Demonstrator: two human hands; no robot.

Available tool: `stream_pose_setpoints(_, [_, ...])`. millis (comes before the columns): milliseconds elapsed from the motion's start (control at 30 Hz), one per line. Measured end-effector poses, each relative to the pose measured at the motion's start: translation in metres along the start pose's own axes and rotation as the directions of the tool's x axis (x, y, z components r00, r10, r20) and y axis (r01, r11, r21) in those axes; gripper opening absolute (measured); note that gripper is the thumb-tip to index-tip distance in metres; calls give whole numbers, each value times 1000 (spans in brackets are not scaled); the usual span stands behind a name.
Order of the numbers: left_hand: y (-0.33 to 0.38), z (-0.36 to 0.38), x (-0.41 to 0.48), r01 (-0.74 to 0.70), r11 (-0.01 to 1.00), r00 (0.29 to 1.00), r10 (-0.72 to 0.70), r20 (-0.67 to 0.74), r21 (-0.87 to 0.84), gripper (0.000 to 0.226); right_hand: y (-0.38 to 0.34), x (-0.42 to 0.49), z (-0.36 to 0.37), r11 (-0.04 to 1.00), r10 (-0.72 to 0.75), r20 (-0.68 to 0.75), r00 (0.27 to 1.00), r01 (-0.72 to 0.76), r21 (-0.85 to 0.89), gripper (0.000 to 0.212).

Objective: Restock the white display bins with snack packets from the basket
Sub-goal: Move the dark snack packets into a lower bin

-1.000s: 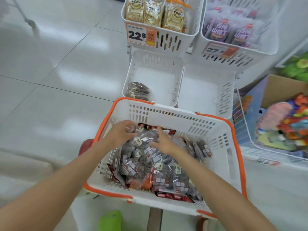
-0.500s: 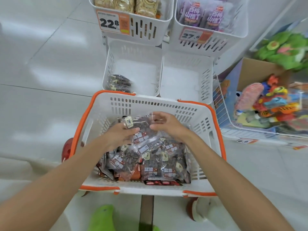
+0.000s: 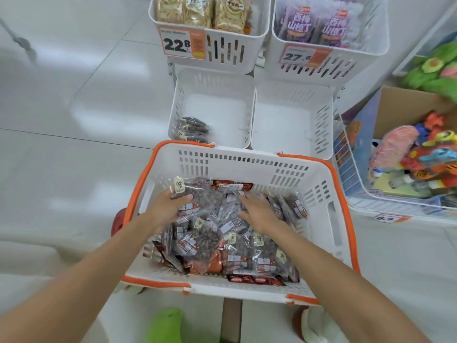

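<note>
A white basket with an orange rim (image 3: 158, 164) sits in front of me, full of dark snack packets (image 3: 217, 246). My left hand (image 3: 168, 206) grips one clear packet of dark snacks (image 3: 195, 194) at the pile's far left. My right hand (image 3: 257, 211) lies on the pile with its fingers spread over the packets. Beyond the basket are two low white display bins: the left bin (image 3: 247, 112) holds a few dark packets (image 3: 193, 129) in its near left corner, and the right bin (image 3: 321, 115) shows only its bare white floor.
Two upper bins carry tan snack bags (image 3: 205, 11) with a 22.8 tag and purple bags (image 3: 319, 23) with a 27.6 tag. A wire bin of colourful toys (image 3: 415, 164) stands at the right. White tiled floor lies to the left. A green shoe (image 3: 168, 325) shows below.
My left hand has closed on a packet and shifted it toward the basket's far left. My right hand has come off that packet and dropped flat onto the pile.
</note>
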State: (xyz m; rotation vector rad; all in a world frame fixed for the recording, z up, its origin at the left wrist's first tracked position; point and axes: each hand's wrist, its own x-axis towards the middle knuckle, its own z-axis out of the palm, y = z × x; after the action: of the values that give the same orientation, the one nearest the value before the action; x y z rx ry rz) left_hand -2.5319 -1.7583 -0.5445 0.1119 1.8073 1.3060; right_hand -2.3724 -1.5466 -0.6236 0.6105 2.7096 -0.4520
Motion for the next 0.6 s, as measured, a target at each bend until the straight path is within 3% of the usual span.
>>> stream_pose_setpoints(100, [2,-1,-2,-6,999,998,8,-59,37,11,-1,-6,-15,989,46,-220,974,-15,144,22])
stream_pose_setpoints(167, [3,3,-2,-14,999,997,17,-80,50,8,-2,-6,-31,944,125,-239,963,-41,327,15])
stream_pose_setpoints(233, [7,9,-5,-22,999,997,25,-71,41,12,-3,-11,-43,914,69,-140,988,-6,405,34])
stream_pose_setpoints(300, [9,17,-7,-34,998,998,37,-53,57,18,-5,-20,-37,932,10,67,998,-34,361,76])
stream_pose_setpoints(333, [11,20,-9,-37,996,998,41,-53,79,22,-8,-25,-28,950,10,110,994,-44,310,84])
stream_pose_setpoints(500, [17,25,-9,-46,998,998,48,-35,43,15,-16,-23,-6,961,108,-188,976,-54,273,31])
stream_pose_setpoints(600, [17,22,-6,-30,999,996,31,-86,13,16,-9,-23,-36,842,249,-259,933,-77,534,23])
